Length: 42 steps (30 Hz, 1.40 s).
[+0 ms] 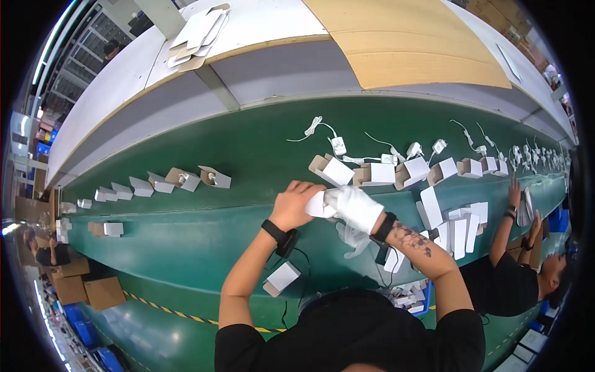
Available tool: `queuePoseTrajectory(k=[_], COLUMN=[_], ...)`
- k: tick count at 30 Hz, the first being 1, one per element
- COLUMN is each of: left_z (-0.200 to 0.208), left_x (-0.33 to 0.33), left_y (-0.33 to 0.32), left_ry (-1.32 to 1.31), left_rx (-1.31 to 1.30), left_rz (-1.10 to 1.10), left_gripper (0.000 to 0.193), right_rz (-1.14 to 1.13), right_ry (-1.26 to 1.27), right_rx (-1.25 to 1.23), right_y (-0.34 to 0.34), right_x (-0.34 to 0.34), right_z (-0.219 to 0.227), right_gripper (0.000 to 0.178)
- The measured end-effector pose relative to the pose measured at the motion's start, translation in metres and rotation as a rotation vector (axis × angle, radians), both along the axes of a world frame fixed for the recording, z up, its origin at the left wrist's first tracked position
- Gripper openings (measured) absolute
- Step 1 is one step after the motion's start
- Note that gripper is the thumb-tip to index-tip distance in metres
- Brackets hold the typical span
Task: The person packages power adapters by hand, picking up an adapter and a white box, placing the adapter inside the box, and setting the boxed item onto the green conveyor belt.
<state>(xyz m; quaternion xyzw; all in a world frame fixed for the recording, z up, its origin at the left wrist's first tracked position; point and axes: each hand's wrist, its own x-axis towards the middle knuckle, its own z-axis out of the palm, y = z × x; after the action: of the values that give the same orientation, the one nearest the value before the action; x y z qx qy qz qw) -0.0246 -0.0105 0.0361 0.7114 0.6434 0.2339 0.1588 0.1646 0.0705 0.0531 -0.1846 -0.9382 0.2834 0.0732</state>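
Above the near part of the green bench, my bare left hand [294,206] grips a small white box [318,205] from its left side. My right hand [354,209], in a white glove, is closed at the box's right side, its fingertips against the opening. Whatever lies between those fingers is hidden. Just beyond my hands stands a row of open white boxes, the nearest being a white box [334,171]. Behind them lie white power adapters, among them a plug adapter [338,146] with its cable. A crumpled clear plastic piece [355,240] rests below my right hand.
Open boxes, including a filled box [183,178], run along the left. Folded cartons [458,234] are piled right of my forearm. A single white box [282,278] sits at the near edge. A co-worker [511,273] reaches in at right. Cardboard [415,46] covers the shelf.
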Motion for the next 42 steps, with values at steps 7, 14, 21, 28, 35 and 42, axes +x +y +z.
queuePoseTrajectory(k=[7,14,21,28,35,42], left_z=[-0.018,-0.059,-0.155,-0.11,-0.091,-0.013], left_x=[0.011,0.003,-0.123,-0.083,0.032,0.112], left_y=[-0.018,-0.01,-0.027,-0.047,-0.057,0.026], left_ry=[-0.238,-0.089,-0.844,-0.463,-1.038,-2.51], left_rx=[-0.109,0.012,0.35,0.406,0.073,-0.637], left_rz=[0.108,0.213,0.745,0.938,0.593,0.642], left_gripper=[0.065,0.062,0.078,0.076,0.047,0.035], right_rz=[0.066,0.218,0.122,0.008,-0.337,-0.112], right_ry=[0.301,0.117,0.22,-0.451,-0.088,0.489], right_rx=[0.082,-0.139,0.748,0.407,0.093,-1.146], right_y=[0.008,0.039,0.155,0.169,0.179,0.054], right_x=[0.003,-0.033,-0.069,-0.092,-0.043,0.058], right_z=[-0.008,-0.02,-0.124,-0.128,-0.129,-0.033], right_gripper=[0.014,0.011,0.021,0.028,0.035,0.059])
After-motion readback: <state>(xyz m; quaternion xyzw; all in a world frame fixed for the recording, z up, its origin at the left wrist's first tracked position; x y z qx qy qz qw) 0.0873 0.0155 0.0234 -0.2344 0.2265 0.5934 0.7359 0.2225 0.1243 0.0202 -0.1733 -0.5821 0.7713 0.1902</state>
